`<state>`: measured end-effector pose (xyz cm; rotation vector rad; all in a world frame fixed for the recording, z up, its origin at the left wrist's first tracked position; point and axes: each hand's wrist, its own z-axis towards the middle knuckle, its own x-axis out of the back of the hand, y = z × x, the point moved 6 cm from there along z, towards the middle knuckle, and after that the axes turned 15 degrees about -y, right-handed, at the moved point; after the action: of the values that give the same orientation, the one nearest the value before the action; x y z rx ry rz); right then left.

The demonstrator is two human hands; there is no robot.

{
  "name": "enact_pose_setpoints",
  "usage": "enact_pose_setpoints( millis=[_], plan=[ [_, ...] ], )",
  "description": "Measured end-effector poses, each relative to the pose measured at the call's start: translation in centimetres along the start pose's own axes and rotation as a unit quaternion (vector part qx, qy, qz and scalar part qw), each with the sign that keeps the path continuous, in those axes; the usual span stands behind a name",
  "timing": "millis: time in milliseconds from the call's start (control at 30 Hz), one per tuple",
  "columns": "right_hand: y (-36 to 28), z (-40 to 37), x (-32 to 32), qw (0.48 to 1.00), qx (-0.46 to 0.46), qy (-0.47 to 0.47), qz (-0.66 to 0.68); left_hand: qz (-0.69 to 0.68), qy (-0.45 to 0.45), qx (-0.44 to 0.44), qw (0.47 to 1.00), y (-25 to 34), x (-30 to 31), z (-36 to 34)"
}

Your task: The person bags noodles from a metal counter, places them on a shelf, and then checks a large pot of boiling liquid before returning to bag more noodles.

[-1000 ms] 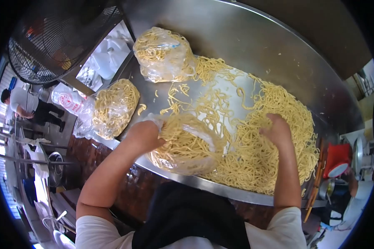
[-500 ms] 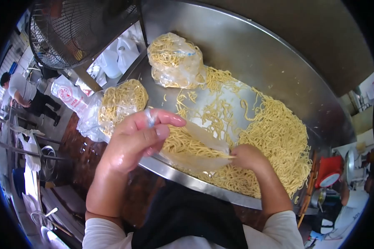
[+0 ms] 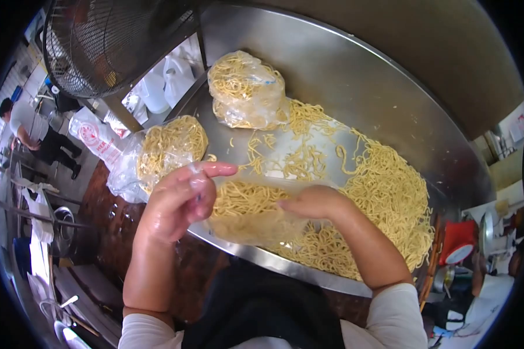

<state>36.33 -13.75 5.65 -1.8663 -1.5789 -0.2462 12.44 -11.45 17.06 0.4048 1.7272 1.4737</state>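
In the head view, a clear plastic bag (image 3: 247,230) of yellow noodles (image 3: 247,198) lies between my hands at the near side of a metal trough. My left hand (image 3: 180,203) is at the bag's left end, wet, its index finger stretched to the right over the bag's far corner and the others partly bent. A pale wrap circles one finger. At the bag's right end, my right hand (image 3: 314,203) reaches into the mouth, thumb against the noodles. Its other fingers are hidden. Loose noodles (image 3: 390,203) form a heap to the right.
Two filled noodle bags (image 3: 247,87) (image 3: 172,145) stand at the trough's left end. The metal trough (image 3: 326,58) curves up behind. A wire-caged fan (image 3: 87,52) hangs upper left, near plastic jugs (image 3: 177,78). A red scale (image 3: 459,241) is at right. Another person (image 3: 29,125) stands far left.
My right hand has moved left, further into the bag's mouth. My left hand has shifted slightly left and down, with its index finger straighter. The bag has moved a little left.
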Motion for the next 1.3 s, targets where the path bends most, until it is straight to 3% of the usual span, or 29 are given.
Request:
enact_pose_setpoints(
  millis=[33, 100, 167, 333, 367, 400, 433, 467, 500, 533, 567, 600, 633, 667, 733, 767, 833, 900, 933, 1000, 1133, 1300],
  plan=[
    [-0.1, -0.7, -0.1, 1.000, -0.001, -0.004, -0.003, -0.045, 0.008, -0.006, 0.999, -0.6, 0.9, -0.6],
    [-0.6, -3.0, -0.7, 0.990, -0.058, -0.096, -0.089, -0.041, -0.010, -0.015, 0.999, -1.2, 1.3, -1.1],
    [-1.2, -4.3, -1.0, 0.993, -0.042, -0.078, -0.076, -0.059, -0.031, -0.046, 0.997, -1.4, 1.0, -1.1],
    [-2.0, -7.8, 0.3, 0.998, -0.043, -0.053, 0.015, -0.076, -0.057, -0.021, 0.995, -3.2, -0.1, -0.4],
    [-2.9, -8.5, 0.4, 0.998, 0.020, -0.055, 0.028, -0.053, -0.089, -0.001, 0.995, -4.2, -0.8, -0.2],
    [-3.9, -9.3, 0.5, 0.994, 0.083, -0.057, 0.040, -0.011, -0.137, 0.048, 0.989, -6.3, -1.9, 0.0],
    [-4.4, -9.9, 0.6, 0.995, 0.077, -0.053, 0.043, 0.209, -0.228, 0.031, 0.950, -7.7, -4.1, 0.7],
    [-5.8, -10.6, 0.9, 0.988, 0.139, -0.020, 0.057, 0.342, -0.246, -0.029, 0.907, -8.7, -7.0, 1.3],
    [-7.0, -11.0, 1.2, 0.977, 0.201, 0.014, 0.069, 0.294, -0.208, -0.008, 0.933, -11.1, -8.8, 1.3],
    [-7.5, -10.6, 0.8, 0.977, 0.199, 0.018, 0.072, 0.246, -0.170, 0.013, 0.954, -13.0, -9.9, 1.4],
    [-7.9, -10.4, 1.2, 0.962, 0.232, 0.095, 0.107, 0.248, -0.175, 0.013, 0.953, -14.2, -10.4, 2.4],
    [-7.6, -10.4, 1.8, 0.939, 0.263, 0.172, 0.141, 0.181, -0.084, -0.029, 0.979, -14.6, -9.5, 3.4],
    [-5.8, -9.4, 2.1, 0.905, 0.270, 0.185, 0.271, 0.110, 0.010, -0.070, 0.991, -14.7, -8.4, 3.7],
    [-3.4, -7.8, 2.1, 0.856, 0.272, 0.191, 0.396, -0.034, 0.011, 0.047, 0.998, -14.3, -8.0, 3.9],
    [4.1, -4.6, 3.5, 0.824, 0.221, 0.438, 0.284, -0.078, 0.035, 0.019, 0.996, -10.8, -5.7, 3.9],
    [9.7, -1.2, 3.0, 0.824, 0.138, 0.431, 0.340, -0.121, 0.056, -0.012, 0.991, -9.1, -4.4, 3.4],
    [17.3, 1.2, 2.0, 0.827, 0.003, 0.507, 0.244, -0.089, 0.065, -0.032, 0.993, -5.3, -2.9, 1.8],
    [22.3, 3.3, 0.8, 0.836, -0.150, 0.491, 0.192, -0.079, 0.091, -0.093, 0.988, -1.4, -1.4, 0.3],
    [23.0, 3.6, 0.8, 0.840, -0.140, 0.487, 0.193, -0.075, 0.103, -0.099, 0.987, -0.1, -0.9, -0.4],
    [24.5, 5.0, 0.1, 0.864, -0.268, 0.407, 0.127, -0.055, 0.095, -0.119, 0.987, 1.7, -0.9, -1.5],
    [24.0, 4.5, 0.3, 0.898, -0.259, 0.334, 0.122, -0.013, 0.024, -0.191, 0.981, 4.2, -2.2, -2.4],
    [23.6, 1.5, 1.2, 0.900, -0.216, 0.335, 0.174, -0.008, 0.050, -0.169, 0.984, 3.8, -0.7, -2.4]
  ],
)
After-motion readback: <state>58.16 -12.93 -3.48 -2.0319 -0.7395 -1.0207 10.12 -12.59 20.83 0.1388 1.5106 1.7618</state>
